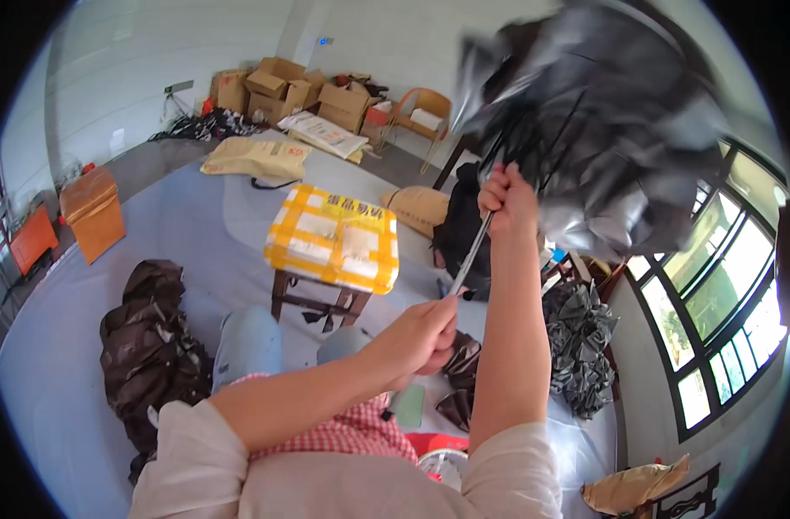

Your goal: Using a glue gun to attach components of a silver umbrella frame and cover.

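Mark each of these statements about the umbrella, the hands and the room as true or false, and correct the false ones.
1. The right hand grips the umbrella up by its ribs. True.
2. The left hand holds the lower end of the metal shaft. True.
3. The umbrella's canopy is bright red. False: it is dark grey to black, blurred in the picture.
4. A box wrapped in yellow tape rests on a small wooden stool. True.
5. The cardboard boxes are stacked by the window at the right. False: they stand by the far wall, upper left of centre.
6. Both hands are empty. False: each is closed on part of the umbrella.
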The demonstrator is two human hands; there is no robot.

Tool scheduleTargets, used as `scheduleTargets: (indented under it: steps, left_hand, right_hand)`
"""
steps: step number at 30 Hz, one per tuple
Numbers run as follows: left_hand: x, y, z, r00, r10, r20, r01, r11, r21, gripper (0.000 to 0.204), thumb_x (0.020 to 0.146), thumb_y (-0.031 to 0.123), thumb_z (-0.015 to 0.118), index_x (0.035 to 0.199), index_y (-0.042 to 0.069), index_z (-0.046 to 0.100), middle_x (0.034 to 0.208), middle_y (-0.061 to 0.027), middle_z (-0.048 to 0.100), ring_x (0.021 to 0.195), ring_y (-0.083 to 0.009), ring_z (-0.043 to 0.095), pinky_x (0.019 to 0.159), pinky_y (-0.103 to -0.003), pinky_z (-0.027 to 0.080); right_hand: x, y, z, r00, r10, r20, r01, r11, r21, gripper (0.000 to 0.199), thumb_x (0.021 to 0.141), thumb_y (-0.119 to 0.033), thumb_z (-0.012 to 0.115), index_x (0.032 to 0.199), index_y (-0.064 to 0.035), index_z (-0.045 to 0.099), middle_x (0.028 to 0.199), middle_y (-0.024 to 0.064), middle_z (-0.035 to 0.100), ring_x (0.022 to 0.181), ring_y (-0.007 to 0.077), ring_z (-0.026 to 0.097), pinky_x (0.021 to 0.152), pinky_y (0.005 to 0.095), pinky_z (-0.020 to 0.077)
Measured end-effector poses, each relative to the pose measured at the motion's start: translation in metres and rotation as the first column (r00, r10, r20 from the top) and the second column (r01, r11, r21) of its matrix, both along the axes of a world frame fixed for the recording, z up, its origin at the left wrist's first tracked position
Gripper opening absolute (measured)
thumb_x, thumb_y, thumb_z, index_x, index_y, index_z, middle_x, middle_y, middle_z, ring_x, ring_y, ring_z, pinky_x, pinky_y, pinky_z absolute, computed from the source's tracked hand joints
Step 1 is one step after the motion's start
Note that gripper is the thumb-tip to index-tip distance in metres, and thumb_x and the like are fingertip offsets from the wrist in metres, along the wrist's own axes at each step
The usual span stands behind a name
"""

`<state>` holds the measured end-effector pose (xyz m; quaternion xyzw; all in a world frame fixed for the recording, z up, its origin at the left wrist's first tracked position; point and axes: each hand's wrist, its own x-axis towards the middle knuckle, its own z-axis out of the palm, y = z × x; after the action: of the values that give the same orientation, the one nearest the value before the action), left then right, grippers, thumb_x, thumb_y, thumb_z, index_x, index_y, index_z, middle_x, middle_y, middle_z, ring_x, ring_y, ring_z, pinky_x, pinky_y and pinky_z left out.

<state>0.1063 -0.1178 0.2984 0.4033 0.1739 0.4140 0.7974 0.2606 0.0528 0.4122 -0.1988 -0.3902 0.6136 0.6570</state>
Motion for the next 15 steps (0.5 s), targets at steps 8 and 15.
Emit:
scheduleTargets:
  steps: [8,15]
  left_hand:
    - [-0.001,-0.019,-0.02,0.989,-0.149,0.0,0.148,0.981,-0.127,0.04,0.102,0.039,0.036,0.07,0.014,0.035,0.055,0.0058,0.026,0.046,-0.0076,0.024,0.041,-0.026,0.019]
    - [0.04,-0.039,-0.052,0.777,0.629,-0.023,-0.423,0.548,0.722,0.035,0.102,0.033,0.041,0.08,0.006,0.048,0.054,-0.0017,0.043,0.047,-0.0141,0.045,0.044,-0.032,0.037]
  right_hand:
    - [0.034,0.024,-0.042,0.879,-0.335,0.338,0.4,0.905,-0.144,0.026,0.1,-0.026,0.047,0.078,-0.0113,0.047,0.057,-0.0039,0.039,0.042,0.0088,0.032,0.039,0.026,0.0263]
    - [0.025,-0.021,0.028,0.88,-0.371,0.297,0.41,0.909,-0.079,0.029,0.1,-0.037,0.047,0.087,-0.0119,0.053,0.061,-0.0028,0.04,0.046,0.0099,0.032,0.041,0.0262,0.0275]
